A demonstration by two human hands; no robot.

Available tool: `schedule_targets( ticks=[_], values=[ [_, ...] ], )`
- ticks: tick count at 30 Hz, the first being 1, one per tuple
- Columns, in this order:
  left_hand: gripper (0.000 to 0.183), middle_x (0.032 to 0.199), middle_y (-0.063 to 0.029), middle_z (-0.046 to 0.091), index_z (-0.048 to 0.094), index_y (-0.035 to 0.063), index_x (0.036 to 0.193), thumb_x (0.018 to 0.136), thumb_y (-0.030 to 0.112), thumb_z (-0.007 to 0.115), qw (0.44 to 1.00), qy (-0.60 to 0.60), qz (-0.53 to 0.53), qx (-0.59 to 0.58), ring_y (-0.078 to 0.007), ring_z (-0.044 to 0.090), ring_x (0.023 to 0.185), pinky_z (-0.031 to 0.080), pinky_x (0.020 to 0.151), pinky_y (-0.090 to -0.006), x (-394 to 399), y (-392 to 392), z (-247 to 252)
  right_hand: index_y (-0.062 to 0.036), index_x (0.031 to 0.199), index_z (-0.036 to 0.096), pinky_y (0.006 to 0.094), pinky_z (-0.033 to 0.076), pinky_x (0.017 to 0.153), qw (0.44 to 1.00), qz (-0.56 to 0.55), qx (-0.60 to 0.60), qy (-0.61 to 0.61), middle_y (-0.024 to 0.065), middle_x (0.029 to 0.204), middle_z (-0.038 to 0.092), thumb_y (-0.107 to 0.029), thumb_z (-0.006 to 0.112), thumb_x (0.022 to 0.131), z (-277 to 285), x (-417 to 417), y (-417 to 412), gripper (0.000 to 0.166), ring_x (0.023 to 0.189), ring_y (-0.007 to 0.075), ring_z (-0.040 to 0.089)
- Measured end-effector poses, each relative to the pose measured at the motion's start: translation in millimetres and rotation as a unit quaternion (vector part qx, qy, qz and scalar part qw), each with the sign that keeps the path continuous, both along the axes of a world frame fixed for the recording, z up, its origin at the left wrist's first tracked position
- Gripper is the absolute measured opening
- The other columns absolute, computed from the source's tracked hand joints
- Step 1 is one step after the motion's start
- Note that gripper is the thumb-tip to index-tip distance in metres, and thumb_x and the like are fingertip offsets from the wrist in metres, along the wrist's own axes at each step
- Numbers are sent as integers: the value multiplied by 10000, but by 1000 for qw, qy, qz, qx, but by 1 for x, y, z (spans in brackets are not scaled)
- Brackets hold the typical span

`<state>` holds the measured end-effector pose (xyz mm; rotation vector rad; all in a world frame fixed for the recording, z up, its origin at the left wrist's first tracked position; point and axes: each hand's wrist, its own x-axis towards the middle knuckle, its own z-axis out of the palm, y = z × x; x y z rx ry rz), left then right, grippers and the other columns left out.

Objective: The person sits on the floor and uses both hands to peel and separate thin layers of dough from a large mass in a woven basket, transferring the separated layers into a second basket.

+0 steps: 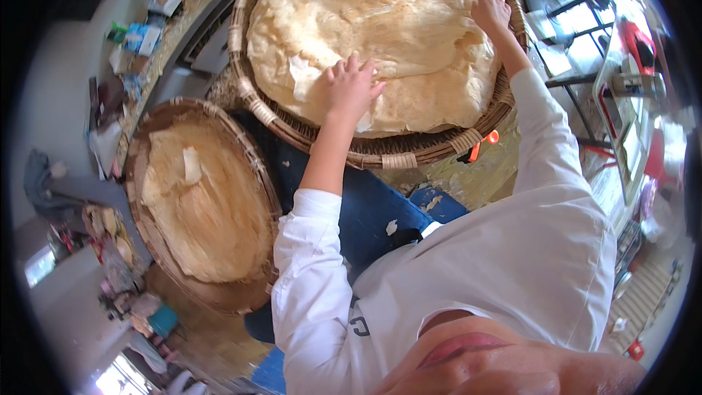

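A large stack of thin, pale flatbread sheets (pixel 417 60) fills a round wicker basket (pixel 400 161) in front of me. My left hand (pixel 351 85) lies on the near left part of the top sheet, fingers spread, beside a whitish torn flap. At the right edge of the stack, close to the basket's rim, my right hand (pixel 491 6) has its fingers bent against the bread; whether they pinch the sheet cannot be made out. A second wicker basket (pixel 137 197) stands at the left with more flatbread (pixel 219 219) and a small pale scrap on top of it.
A cluttered counter (pixel 164 49) runs along the upper left. At the right stands a metal rack (pixel 581 77) with bags and other items. An orange-handled object (pixel 482 145) lies by the large basket's near right rim. Bread crumbs are scattered on the floor (pixel 493 175).
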<state>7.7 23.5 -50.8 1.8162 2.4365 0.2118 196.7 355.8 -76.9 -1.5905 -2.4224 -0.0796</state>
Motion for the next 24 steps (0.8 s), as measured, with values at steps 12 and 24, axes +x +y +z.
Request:
schedule_targets(
  ticks=[12,24],
  values=[
    [263,1171,-141,635,657,66,1131,904,197,646,896,-36,298,326,-329,560,1194,461,979,-442,-46,-255,0,-176,1401,478,467,323,1120,968,231,-8,-95,133,1466,445,-506,532,939,-15,-31,-28,570,1378,318,381],
    [867,1350,-173,491,441,35,1350,693,453,820,863,-48,480,-146,-355,492,1255,502,941,-467,-85,-556,-28,-80,1090,691,390,477,984,722,653,-165,155,110,1232,637,-85,667,895,74,-181,-370,196,1159,291,596]
  ],
)
